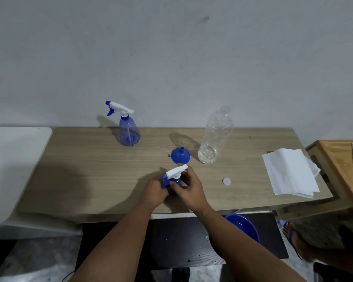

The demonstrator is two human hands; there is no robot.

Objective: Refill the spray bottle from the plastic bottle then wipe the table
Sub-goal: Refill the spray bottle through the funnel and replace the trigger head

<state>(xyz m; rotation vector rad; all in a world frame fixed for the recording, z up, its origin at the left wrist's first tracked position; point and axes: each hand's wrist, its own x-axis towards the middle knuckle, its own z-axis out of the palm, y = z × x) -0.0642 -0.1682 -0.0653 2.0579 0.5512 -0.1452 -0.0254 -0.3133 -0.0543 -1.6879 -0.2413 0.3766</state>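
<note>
At the far left a smooth white slab [14, 157] butts against the surface [90, 176], a long board with a pale wood-grain finish set against a matt grey wall. Toward its back left stands a second spray bottle [128, 130], upright: a translucent blue, pear-shaped plastic body under a white trigger head with blue nozzle and lever, well apart from the hands.

Near the front edge, at the middle, both forearms reach in from below and meet around the spray bottle [174, 177] being worked on. The left hand [154, 193] has its fingers curled round the blue body and trigger side, gripping it. The right hand [190, 190] grips from the other side, fingers bent at the neck just under the white glossy head, which tilts up to the right; the body is largely hidden.

Just behind lies a blue plastic funnel [180, 155], wide mouth down, spout pointing up. Beside it, to the right, the plastic bottle [215, 137] stands uncapped, clear and ribbed, with a little water at the bottom. Its round white cap [226, 181] lies flat nearer the front. Farther right rests a stack of folded white paper towels [289, 173], soft-edged, close to the surface's end. Under the front edge a blue basin [244, 226] shows.
</note>
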